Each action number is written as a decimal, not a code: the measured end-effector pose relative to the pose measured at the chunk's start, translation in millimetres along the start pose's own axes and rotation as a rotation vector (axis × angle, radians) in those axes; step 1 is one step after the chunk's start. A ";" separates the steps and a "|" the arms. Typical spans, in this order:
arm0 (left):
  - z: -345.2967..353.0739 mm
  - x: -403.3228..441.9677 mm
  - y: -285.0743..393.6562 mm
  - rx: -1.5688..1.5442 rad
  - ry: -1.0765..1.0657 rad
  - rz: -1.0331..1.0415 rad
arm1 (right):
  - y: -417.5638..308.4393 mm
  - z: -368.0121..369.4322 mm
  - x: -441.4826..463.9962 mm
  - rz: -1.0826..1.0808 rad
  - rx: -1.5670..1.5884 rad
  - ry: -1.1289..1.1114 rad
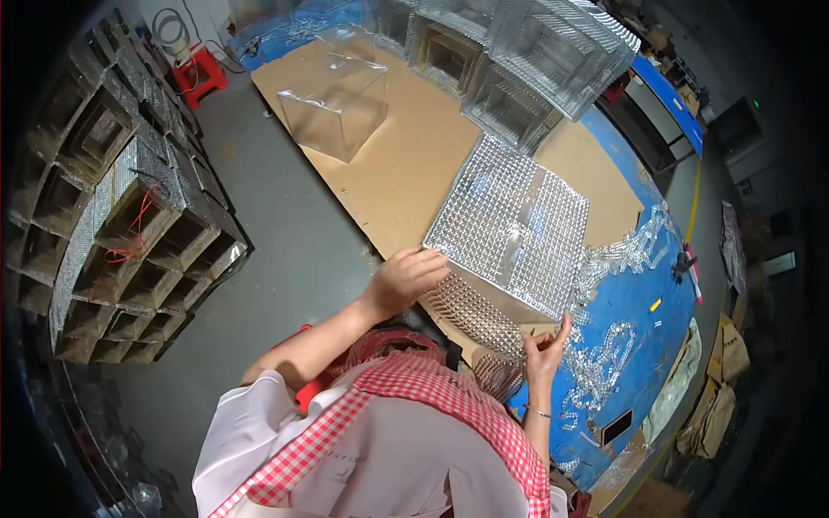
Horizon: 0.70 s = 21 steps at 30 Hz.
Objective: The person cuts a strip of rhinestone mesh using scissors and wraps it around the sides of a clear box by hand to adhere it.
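Observation:
In front of me on the cardboard sits a clear box [509,226] with its top covered by rows of shiny rhinestone-like beads, with a plain gap across the sheet. A beaded sheet [475,309] hangs down over the side nearest me. My left hand [406,281] grips the box's near left corner, fingers together over the edge. At the near right corner, my right hand [544,352] is closed with its thumb up against the edge. Parts of its fingers are hidden.
A clear, uncovered box [335,116] stands farther back on the cardboard [389,186]. Several bead-covered boxes [553,56] are stacked behind. Loose bead strips [600,367] and a phone [617,426] lie on the blue surface [643,298] at right. Stacked compartments [142,229] and a red stool [200,73] stand left.

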<state>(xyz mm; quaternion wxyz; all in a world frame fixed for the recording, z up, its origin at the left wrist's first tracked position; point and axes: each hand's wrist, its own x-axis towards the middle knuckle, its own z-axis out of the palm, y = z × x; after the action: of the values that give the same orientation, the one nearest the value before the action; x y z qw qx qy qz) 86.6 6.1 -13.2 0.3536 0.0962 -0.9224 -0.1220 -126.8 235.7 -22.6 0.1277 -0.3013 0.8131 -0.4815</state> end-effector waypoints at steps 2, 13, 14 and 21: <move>-1.0 2.1 -1.9 0.009 0.045 -0.034 | -3.0 -2.5 -1.8 0.036 0.112 -0.027; -17.9 15.6 -3.6 0.007 -0.023 -0.055 | -25.4 2.9 -14.8 0.158 0.303 0.012; -18.8 16.5 -3.5 0.013 -0.024 -0.054 | -18.7 5.6 -13.6 0.115 0.191 0.094; -19.6 22.6 -2.8 0.018 -0.045 -0.036 | 22.2 6.2 -9.6 0.356 0.304 -0.099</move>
<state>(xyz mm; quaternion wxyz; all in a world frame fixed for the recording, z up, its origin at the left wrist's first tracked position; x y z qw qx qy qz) 83.5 -5.7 14.4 0.3296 0.1133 -0.9294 -0.1219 -124.4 245.1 -45.6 0.2939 -0.1537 0.7644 -0.5529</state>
